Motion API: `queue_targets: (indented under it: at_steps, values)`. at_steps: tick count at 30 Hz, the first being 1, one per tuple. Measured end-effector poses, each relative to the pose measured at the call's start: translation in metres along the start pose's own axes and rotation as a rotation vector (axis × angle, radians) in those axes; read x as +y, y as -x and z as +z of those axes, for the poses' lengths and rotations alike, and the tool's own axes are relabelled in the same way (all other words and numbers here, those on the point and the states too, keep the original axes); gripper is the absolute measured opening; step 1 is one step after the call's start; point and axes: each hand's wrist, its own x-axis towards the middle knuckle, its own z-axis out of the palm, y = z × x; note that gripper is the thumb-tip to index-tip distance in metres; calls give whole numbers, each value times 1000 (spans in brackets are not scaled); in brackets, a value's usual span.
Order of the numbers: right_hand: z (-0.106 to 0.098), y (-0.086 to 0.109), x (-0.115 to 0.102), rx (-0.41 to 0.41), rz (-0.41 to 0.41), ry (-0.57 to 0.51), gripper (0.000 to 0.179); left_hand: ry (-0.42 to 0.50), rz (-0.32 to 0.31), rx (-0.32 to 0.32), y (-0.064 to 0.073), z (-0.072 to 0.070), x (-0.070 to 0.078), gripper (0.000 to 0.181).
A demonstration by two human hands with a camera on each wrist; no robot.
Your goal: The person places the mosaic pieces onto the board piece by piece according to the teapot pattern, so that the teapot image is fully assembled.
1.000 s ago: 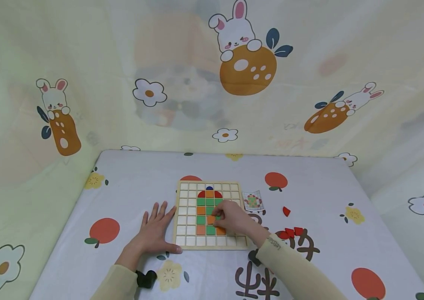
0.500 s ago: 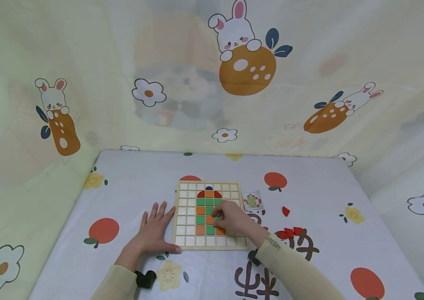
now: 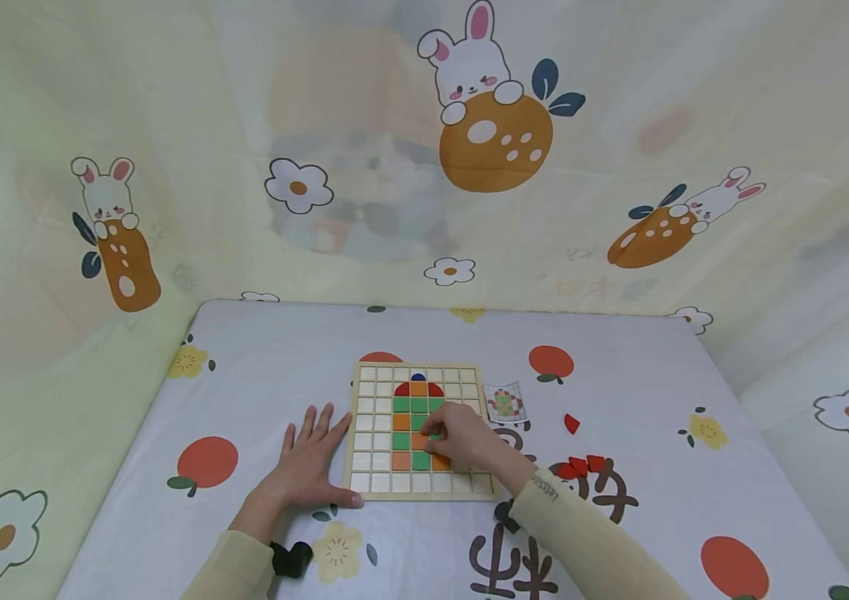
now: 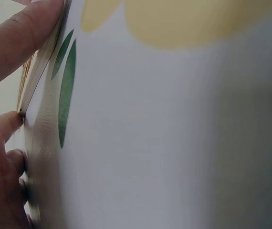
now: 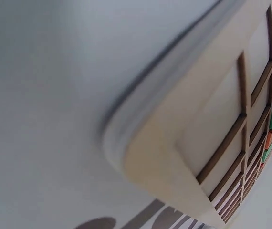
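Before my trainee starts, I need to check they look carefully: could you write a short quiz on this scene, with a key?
1. True or false: the picture card lies beside the board.
2. What colour are the loose pieces on the table?
A. blue
B. green
C. red
3. Which is over the coloured tiles, the person's left grip or right grip?

Key: 1. True. 2. C. 3. The right grip.
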Motion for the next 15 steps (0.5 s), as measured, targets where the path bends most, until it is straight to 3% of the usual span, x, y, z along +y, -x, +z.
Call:
queue_targets:
  at_steps: [7,15]
  values:
    - [-16,5,7,67,-25,-54,12,-10,-2,3,0,2,0,125]
    - [-30,26,25,109,44,-87,16,-24,2,6,-1,2,-1,125]
